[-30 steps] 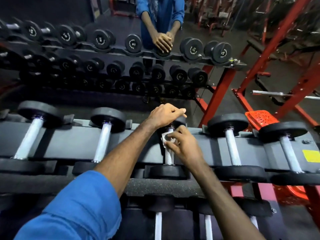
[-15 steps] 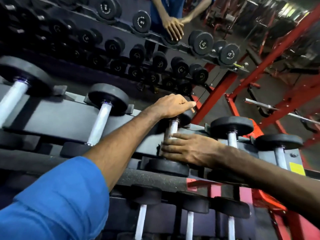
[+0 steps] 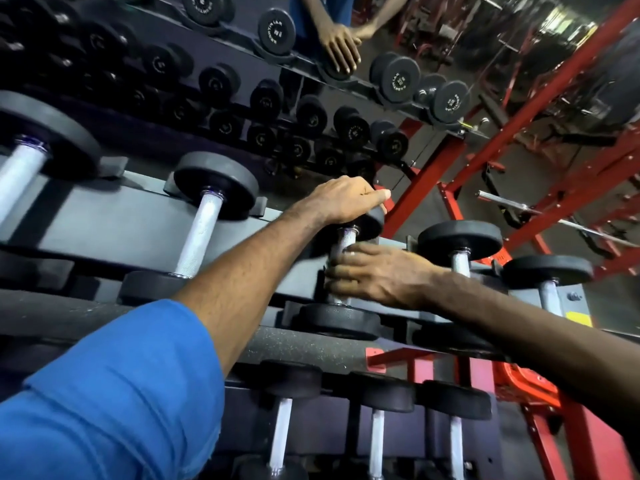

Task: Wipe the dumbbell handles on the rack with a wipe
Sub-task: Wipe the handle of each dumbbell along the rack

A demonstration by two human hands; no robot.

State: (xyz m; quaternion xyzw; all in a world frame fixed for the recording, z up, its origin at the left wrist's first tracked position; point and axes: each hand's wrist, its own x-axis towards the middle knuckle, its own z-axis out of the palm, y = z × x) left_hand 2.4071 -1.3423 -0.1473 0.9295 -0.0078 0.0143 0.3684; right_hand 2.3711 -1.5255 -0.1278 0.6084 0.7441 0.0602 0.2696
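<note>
Grip, right hand [image 3: 377, 275]: the handle [image 3: 344, 242] is wrapped by the curled fingers [image 3: 341, 271], knuckles up, wrist coming in from the right.
Grip, left hand [image 3: 341, 200]: the far head [image 3: 372, 220] of the same dumbbell is covered and gripped from above, fingers bent over its rim, thumb pointing right.
Left arm: stretched forward from the lower left, bare to the blue sleeve [image 3: 110, 393].
Right arm: laid low across the rack [image 3: 104, 226], forearm running off the right edge.
Handle: upright in the view, on the rack's top tier, between the near head [image 3: 341, 322] and the far head; only short bright stretches are seen above and below the fingers.
Wipe [image 3: 351, 252]: a small pale fleck is seen at the fingers just on the handle; the rest is hidden under the hand.
Neighbours: one dumbbell [image 3: 204, 223] is racked left of the handle, two more right of it, the nearer [image 3: 460, 247] partly covered by the right wrist.
Mirror [image 3: 242, 81]: beyond the handle, reflected dumbbells and a reflected hand are shown, blurred at the left.
Lower tier: three handles below the handle are cut off by the bottom edge.
</note>
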